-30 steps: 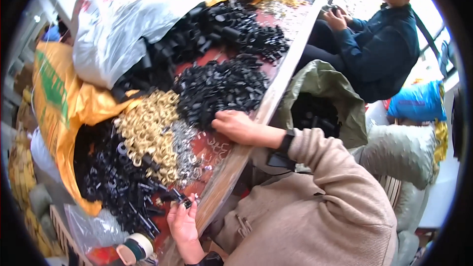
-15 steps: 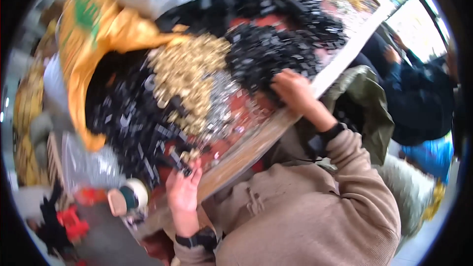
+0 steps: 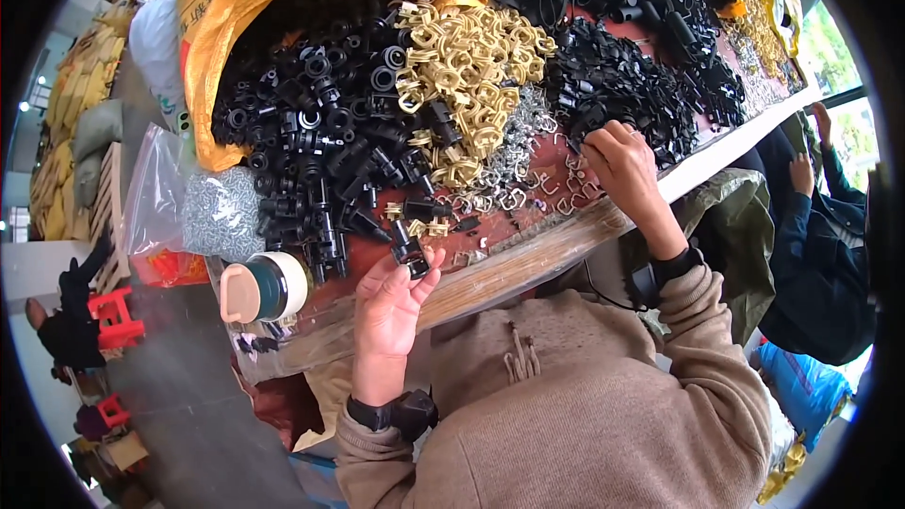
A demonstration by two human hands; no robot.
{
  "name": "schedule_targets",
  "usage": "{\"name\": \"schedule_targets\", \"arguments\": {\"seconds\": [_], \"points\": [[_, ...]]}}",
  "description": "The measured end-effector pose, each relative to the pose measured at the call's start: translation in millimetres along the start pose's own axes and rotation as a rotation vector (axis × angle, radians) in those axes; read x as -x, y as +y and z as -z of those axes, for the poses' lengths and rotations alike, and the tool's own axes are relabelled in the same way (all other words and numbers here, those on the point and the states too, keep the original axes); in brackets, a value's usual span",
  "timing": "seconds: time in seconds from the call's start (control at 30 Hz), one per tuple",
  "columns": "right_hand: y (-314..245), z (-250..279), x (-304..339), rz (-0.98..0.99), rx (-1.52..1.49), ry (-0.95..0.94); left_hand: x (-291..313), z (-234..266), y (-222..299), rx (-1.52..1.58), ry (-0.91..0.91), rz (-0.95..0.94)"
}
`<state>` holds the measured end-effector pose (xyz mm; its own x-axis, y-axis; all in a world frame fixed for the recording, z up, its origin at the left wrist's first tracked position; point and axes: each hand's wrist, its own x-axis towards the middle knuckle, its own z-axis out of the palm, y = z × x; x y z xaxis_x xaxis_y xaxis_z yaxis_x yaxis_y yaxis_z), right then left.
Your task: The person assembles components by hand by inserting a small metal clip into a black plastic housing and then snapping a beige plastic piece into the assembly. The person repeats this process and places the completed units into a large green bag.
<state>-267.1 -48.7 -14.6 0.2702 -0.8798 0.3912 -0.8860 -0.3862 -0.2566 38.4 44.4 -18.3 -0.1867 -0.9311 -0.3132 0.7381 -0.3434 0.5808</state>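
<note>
Palm up at the table's near edge, my left hand point(image 3: 388, 309) pinches a black plastic pipe fitting point(image 3: 407, 247) between thumb and fingers. Just beyond it lie a few cream plastic clips point(image 3: 436, 227). My right hand point(image 3: 624, 168) reaches to the near side of a heap of small flat black plastic pieces point(image 3: 617, 80). Its fingers are bent downward and closed together, and whatever is between them is hidden. Silver U-shaped metal clips point(image 3: 514, 196) are scattered left of that hand. A larger pile of cream clips point(image 3: 471, 75) and a mass of black fittings point(image 3: 325, 123) lie beyond my left hand.
A wooden rail point(image 3: 509, 269) edges the table. At the left stand a cream-and-green mug point(image 3: 273, 287) and a clear bag of screws point(image 3: 222, 212). An orange woven sack point(image 3: 212, 47) opens over the fittings. Another person point(image 3: 820, 245) is at the far right.
The view has shifted and sharpened from a blur. My left hand still holds the black fitting, and my right hand stays at the heap of black pieces.
</note>
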Motion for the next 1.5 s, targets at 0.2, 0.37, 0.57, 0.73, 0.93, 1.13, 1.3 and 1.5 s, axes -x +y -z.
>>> {"name": "schedule_targets", "arguments": {"seconds": [0.2, 0.37, 0.57, 0.73, 0.93, 1.13, 1.3, 1.5], "points": [[-6, -6, -7, 0.043, -0.032, -0.03, -4, 0, 0, 0.016, -0.011, -0.008], [-21, -9, -14, 0.068, -0.14, -0.069, -4, 1, -1, 0.01, -0.007, 0.009], [-58, -20, -36, 0.217, -0.293, 0.039, -4, 1, -5, 0.005, -0.019, 0.002], [-65, -38, -48, 0.13, -0.284, -0.003, -9, -1, -8, -0.011, -0.057, 0.008], [-76, -43, -53, 0.356, 0.045, 0.176, -10, 7, -8, -0.015, -0.028, -0.011], [-74, -46, -52, 0.361, 0.018, 0.197, -15, 3, -11, -0.071, -0.062, 0.015], [-76, -39, -46, 0.322, -0.235, 0.268, -20, -5, -13, -0.049, -0.048, -0.002], [-76, -26, -7, -0.011, -1.258, -0.418, -31, -25, -18, 0.036, -0.186, 0.021]]}}
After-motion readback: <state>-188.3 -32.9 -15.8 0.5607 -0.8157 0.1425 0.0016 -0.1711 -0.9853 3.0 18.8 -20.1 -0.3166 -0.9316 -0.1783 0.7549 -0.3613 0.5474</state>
